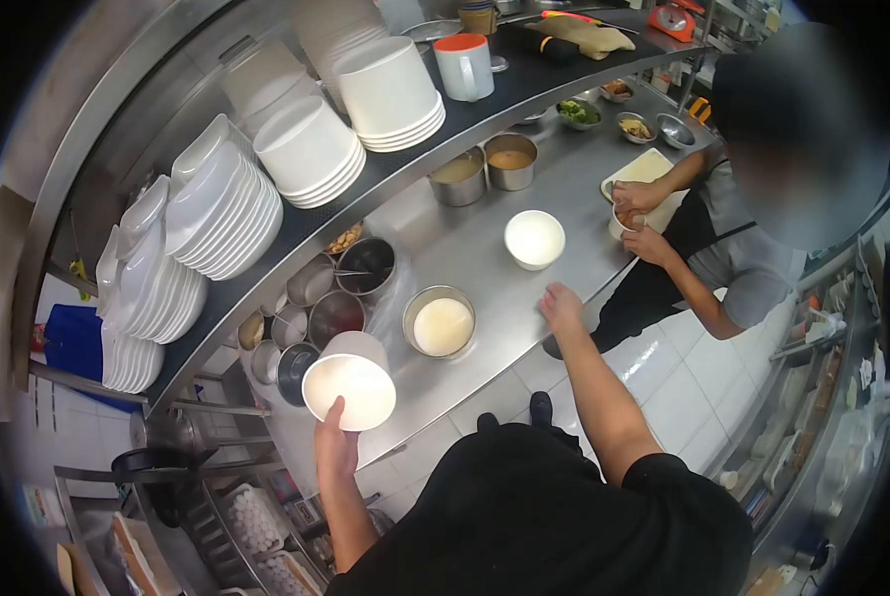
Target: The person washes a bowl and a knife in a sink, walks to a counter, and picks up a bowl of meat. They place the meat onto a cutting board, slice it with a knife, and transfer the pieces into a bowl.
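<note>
My left hand (336, 443) grips a deep white bowl (367, 391) by its rim, thumb inside, its mouth tilted toward me over the counter's front edge. My right hand (562, 307) is stretched out at the counter edge with its fingers apart and nothing in them. Just beyond those fingertips a white bowl (535, 239) stands upright on the steel counter (489, 293). Between my hands sits a round steel bowl (439, 322) with something pale and cream-coloured inside.
Steel pots (335, 320) crowd the left of the counter; two more pots (509, 162) stand at the back. White bowls (390, 94) and dishes (224, 214) are stacked on the shelf above. At right a co-worker (753, 189) handles a small bowl beside a cutting board (636, 171).
</note>
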Demonstrator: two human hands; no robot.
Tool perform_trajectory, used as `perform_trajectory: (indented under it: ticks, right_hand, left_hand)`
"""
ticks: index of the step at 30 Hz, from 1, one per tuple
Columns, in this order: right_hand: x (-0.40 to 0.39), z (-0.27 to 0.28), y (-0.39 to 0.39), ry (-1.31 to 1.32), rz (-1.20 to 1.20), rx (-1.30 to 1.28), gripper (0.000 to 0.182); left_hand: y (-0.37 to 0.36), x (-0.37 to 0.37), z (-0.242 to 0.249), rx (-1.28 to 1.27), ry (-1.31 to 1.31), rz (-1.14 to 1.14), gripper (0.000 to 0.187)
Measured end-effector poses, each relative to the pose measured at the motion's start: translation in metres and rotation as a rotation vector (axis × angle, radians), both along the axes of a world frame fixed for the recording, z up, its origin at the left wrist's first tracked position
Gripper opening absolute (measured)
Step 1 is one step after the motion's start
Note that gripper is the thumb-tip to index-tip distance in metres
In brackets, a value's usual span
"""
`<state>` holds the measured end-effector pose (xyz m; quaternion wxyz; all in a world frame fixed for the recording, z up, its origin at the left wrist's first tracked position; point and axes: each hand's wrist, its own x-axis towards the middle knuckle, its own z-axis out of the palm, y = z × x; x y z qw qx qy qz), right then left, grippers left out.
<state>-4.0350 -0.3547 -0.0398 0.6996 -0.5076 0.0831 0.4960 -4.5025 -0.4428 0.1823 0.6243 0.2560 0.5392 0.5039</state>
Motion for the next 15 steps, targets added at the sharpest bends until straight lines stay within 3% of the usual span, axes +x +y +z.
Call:
perform_trajectory:
  ticks: [5,7,9,12,14,15]
  right_hand:
    - [-0.003,0.030,-0.007,-0.263,0.081,0.042,0.025]
    - [-0.013,0.077,0.008,-0.509,0.040,-0.015,0.020]
    - [-0.046,0.179,0.014,-0.850,0.096,0.141,0.017]
    - [-0.112,0.319,0.040,-1.489,0.107,0.672,0.020]
    - [-0.156,0.406,0.050,-1.516,0.385,0.876,0.033]
    - [-0.174,0.421,0.075,-1.723,0.290,0.942,0.033]
  left_hand:
    - [-0.010,-0.010,-0.021,-0.009,-0.047,-0.007,0.058]
    - [-0.012,-0.019,-0.017,-0.015,-0.032,0.035,0.058]
    - [-0.012,-0.015,-0.012,-0.045,-0.001,0.062,0.059]
    - [-0.008,-0.016,-0.009,-0.035,-0.002,0.026,0.060]
    - [-0.007,-0.013,-0.009,-0.041,-0.011,-0.011,0.060]
    - [-0.005,-0.012,-0.011,-0.053,-0.007,-0.030,0.060]
